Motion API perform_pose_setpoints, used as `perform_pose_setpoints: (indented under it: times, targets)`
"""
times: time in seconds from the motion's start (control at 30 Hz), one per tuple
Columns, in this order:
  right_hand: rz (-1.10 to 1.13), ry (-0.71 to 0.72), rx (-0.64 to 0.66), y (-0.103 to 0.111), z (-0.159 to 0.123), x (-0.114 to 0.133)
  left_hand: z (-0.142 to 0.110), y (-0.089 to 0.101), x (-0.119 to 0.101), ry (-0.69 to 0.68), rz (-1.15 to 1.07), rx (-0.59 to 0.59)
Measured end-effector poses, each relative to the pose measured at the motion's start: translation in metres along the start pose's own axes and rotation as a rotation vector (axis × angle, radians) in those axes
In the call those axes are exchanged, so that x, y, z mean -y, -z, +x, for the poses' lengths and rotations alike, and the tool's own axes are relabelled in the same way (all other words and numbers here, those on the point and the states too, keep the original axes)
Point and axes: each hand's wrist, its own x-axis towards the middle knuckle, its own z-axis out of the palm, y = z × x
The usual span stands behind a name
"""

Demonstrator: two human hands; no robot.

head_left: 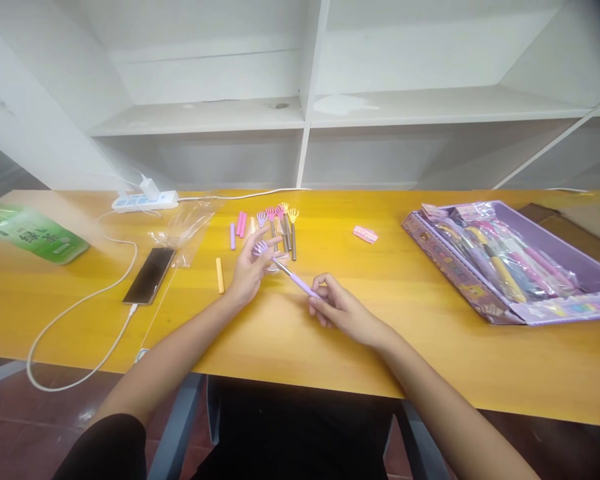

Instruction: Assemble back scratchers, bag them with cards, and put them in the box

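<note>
A purple back scratcher (pixel 301 283) with a claw-shaped head and a metal rod slants between my two hands above the table. My left hand (pixel 247 275) is closed about its claw end, some fingers stretched past it. The purple handle's lower end is pinched by my right hand (pixel 337 303). Just beyond my left hand lie several claw-headed metal rods (pixel 293 233) in yellow, pink and purple, partly hidden by my fingers. Left of them are two pink handle tubes (pixel 241 225), a purple tube (pixel 233 237) and, nearer me, a yellow tube (pixel 220 275).
A purple display box (pixel 500 310) of bagged back scratchers stands at right. A pink label (pixel 365 234) lies mid-table. On the left are a charging phone (pixel 150 275), clear plastic bags (pixel 195 227), a power strip (pixel 145 201) and a green bottle (pixel 40 233). White shelves (pixel 430 103) rise behind.
</note>
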Motion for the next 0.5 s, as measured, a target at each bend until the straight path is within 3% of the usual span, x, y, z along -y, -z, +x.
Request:
perform_pose_setpoints:
  times: [0.13, 0.5]
  targets:
    - [-0.011, 0.047, -0.041, 0.002, 0.001, -0.001, -0.005, -0.004, 0.001, -0.016, 0.075, 0.118]
    - [-0.032, 0.083, -0.037, -0.004, 0.0, -0.002, -0.02, -0.012, 0.013, 0.091, 0.096, 0.229]
